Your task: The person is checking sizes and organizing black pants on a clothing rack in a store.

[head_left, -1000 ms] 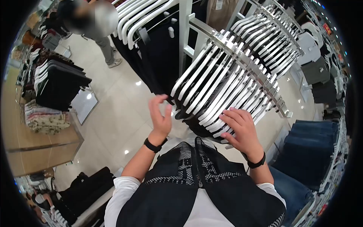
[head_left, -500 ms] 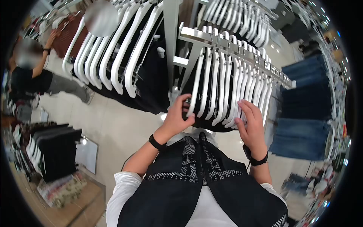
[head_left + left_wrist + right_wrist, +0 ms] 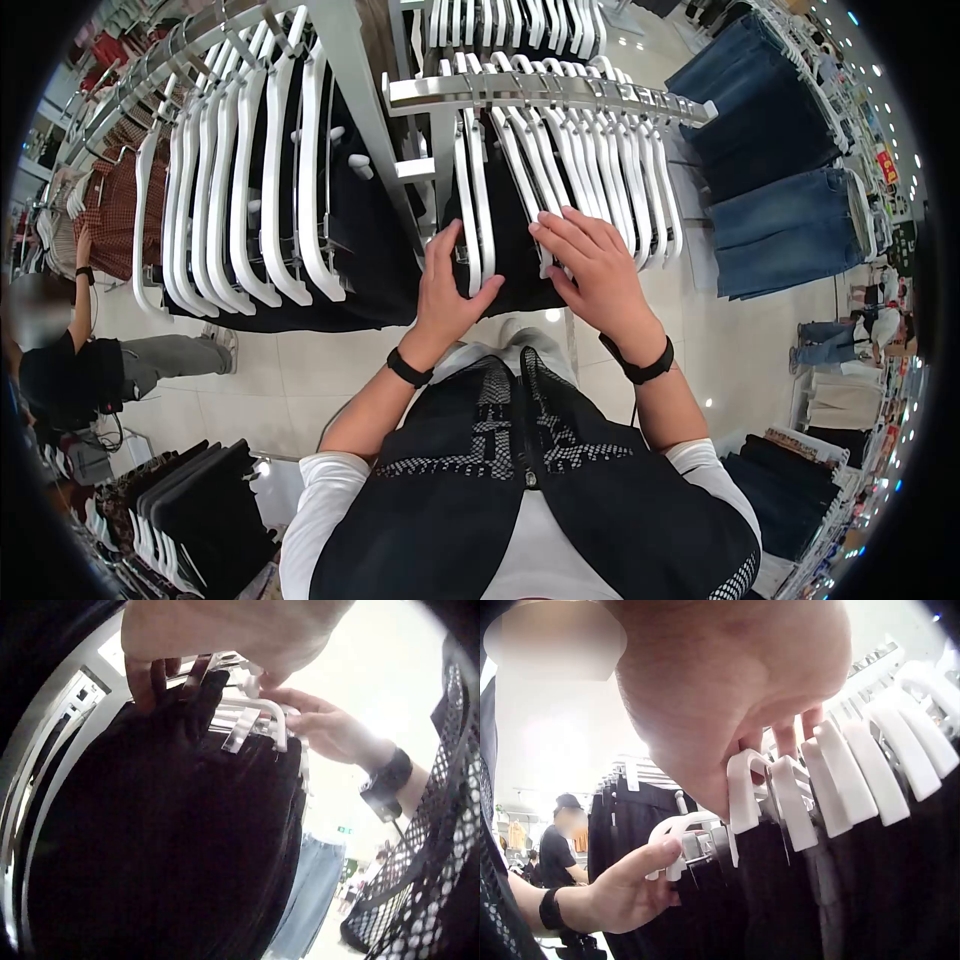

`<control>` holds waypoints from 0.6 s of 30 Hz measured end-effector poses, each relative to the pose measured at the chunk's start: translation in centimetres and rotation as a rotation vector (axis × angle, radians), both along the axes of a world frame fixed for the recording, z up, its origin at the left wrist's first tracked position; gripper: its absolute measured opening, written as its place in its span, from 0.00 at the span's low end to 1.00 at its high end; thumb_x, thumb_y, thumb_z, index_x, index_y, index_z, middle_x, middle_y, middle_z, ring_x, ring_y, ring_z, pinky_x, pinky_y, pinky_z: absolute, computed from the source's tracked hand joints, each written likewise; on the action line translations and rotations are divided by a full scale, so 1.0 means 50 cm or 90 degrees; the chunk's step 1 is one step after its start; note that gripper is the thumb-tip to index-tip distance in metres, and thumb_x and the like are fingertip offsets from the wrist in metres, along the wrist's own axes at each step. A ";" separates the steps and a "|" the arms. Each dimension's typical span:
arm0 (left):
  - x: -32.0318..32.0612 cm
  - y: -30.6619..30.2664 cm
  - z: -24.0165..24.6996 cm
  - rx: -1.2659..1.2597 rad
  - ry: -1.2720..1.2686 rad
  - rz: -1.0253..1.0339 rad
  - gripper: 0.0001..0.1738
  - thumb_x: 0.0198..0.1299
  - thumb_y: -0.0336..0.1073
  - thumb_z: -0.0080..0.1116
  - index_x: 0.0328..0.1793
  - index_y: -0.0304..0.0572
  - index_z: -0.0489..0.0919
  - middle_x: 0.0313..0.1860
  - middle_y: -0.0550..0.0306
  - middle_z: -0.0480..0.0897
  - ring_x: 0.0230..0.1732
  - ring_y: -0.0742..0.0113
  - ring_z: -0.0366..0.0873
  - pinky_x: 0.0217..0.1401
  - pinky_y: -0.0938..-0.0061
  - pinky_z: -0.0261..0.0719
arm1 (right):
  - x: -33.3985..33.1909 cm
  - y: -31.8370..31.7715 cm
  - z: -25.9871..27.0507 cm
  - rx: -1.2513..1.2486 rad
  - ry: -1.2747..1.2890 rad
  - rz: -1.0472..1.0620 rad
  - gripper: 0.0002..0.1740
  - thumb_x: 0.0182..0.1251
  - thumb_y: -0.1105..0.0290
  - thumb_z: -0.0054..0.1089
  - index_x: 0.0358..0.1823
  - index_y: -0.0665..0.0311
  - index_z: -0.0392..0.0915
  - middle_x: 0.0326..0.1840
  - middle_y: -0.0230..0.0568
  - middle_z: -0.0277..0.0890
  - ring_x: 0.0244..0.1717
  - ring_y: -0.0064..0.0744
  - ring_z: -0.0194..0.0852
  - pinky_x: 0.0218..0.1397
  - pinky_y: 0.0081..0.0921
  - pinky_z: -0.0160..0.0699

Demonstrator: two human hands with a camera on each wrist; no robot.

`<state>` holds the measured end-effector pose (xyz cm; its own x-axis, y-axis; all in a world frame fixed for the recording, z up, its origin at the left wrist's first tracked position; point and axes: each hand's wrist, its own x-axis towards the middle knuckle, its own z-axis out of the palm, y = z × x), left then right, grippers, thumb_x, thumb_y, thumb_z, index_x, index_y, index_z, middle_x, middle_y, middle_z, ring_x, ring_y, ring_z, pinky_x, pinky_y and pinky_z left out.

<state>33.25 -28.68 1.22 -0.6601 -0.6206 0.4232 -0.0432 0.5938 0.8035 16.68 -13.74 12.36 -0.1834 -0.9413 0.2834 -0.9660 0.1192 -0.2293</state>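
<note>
On the metal rail [image 3: 450, 92], the two end hangers [image 3: 480, 200], likely light, stiff and slick above soft dark garments [image 3: 150, 825] and best taken near their tips, sit pinched in our left grip [image 3: 447, 305], while our right grip [image 3: 600, 280] curls round the neighbouring hanger [image 3: 742, 787].

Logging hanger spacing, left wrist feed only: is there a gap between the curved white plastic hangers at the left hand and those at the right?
Observer: Yes. In the head view, two curved white plastic hangers at the left hand stand apart from the row of matching hangers at the right hand.
Operator: Copy. Anyone else in sight off to the left?
Observer: Yes, in the head view: a person in a black top and grey trousers, one arm raised to a reddish-brown patterned fabric garment.
</note>
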 end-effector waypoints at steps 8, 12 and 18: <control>-0.037 0.055 0.034 -0.183 0.026 0.076 0.62 0.40 0.55 0.82 0.76 0.33 0.60 0.76 0.33 0.62 0.74 0.37 0.64 0.73 0.52 0.66 | -0.025 0.005 0.016 -0.047 -0.098 0.073 0.35 0.60 0.65 0.68 0.71 0.58 0.70 0.70 0.40 0.73 0.70 0.42 0.69 0.69 0.39 0.64; -0.038 0.065 0.020 -0.234 0.000 0.140 0.48 0.48 0.38 0.76 0.74 0.35 0.63 0.75 0.33 0.64 0.71 0.38 0.67 0.71 0.52 0.68 | -0.063 0.022 0.011 -0.045 -0.097 0.149 0.34 0.60 0.66 0.69 0.69 0.62 0.71 0.72 0.43 0.70 0.72 0.42 0.68 0.69 0.38 0.67; -0.052 0.124 0.056 -0.275 -0.035 0.202 0.62 0.48 0.62 0.74 0.80 0.34 0.56 0.80 0.30 0.55 0.80 0.32 0.53 0.78 0.42 0.52 | -0.110 0.051 0.007 -0.034 -0.122 0.226 0.36 0.57 0.70 0.71 0.69 0.62 0.70 0.71 0.43 0.70 0.72 0.47 0.67 0.72 0.42 0.67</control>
<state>30.63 -22.49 4.00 -0.4965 -0.5707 0.6541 -0.3096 0.8204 0.4808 11.18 -11.17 12.71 0.0969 -0.9404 0.3259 -0.8841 -0.2317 -0.4059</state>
